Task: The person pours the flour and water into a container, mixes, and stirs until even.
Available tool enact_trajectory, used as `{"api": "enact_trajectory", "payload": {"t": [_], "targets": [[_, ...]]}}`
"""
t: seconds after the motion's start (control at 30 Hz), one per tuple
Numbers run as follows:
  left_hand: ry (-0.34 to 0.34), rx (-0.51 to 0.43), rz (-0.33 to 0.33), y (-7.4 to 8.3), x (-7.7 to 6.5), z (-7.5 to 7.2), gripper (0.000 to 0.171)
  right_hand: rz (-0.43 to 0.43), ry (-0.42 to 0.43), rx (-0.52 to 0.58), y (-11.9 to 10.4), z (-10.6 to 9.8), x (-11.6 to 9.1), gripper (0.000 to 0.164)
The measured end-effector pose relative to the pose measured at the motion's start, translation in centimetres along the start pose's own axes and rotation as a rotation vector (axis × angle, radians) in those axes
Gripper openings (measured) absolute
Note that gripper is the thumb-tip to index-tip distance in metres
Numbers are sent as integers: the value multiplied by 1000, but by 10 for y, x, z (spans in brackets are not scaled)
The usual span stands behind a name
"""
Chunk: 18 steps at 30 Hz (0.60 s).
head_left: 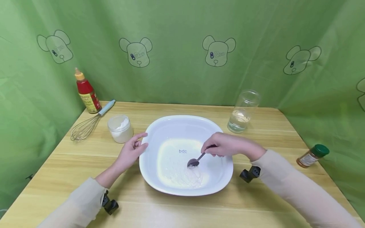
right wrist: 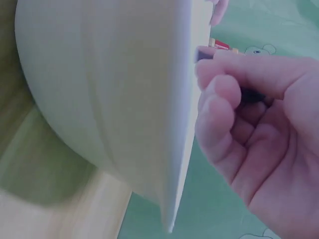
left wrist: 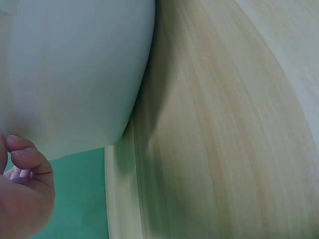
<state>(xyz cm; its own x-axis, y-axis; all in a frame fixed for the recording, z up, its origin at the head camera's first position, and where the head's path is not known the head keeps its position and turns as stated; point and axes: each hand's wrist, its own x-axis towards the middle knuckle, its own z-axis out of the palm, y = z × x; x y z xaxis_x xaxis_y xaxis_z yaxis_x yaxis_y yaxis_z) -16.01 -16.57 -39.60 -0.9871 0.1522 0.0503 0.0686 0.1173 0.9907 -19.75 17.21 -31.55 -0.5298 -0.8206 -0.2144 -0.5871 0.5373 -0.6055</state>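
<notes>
A white oval basin (head_left: 186, 120) stands at mid-table, with a small printed mark on its floor and a thin wet, whitish smear toward the near side. At its left rim my left hand (head_left: 131, 153) holds the edge with thumb and forefinger; the left wrist view shows the other fingers curled by the basin's outer wall (left wrist: 84, 74). My right hand (head_left: 225, 144) reaches over the right rim and grips a dark spoon (head_left: 193, 163) by its handle. The spoon's bowl is low inside the basin, over the smear. In the right wrist view the basin wall (right wrist: 109, 74) hides the spoon's bowl.
Left of the basin stand a glass jar of white powder (head_left: 121, 131), a whisk (head_left: 88, 125) and a red sauce bottle (head_left: 86, 93). A tall glass (head_left: 240, 115) partly filled with clear liquid is behind right. A green-capped spice bottle (head_left: 310, 156) leans near the right edge.
</notes>
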Motion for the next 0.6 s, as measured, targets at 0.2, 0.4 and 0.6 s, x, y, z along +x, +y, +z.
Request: {"api": "enact_trajectory", "payload": {"t": [0.2,0.4,0.6], "targets": [[2,8,11,-1,0,0,42,-26,-79,90,-4,6,-2,17],[-1,3,18,-1,1,0,42,-1,-60,64,-3,-2,-13,17],[4,3,16,-2,1,0,42,15,42,97,3,-7,-11,17]]}}
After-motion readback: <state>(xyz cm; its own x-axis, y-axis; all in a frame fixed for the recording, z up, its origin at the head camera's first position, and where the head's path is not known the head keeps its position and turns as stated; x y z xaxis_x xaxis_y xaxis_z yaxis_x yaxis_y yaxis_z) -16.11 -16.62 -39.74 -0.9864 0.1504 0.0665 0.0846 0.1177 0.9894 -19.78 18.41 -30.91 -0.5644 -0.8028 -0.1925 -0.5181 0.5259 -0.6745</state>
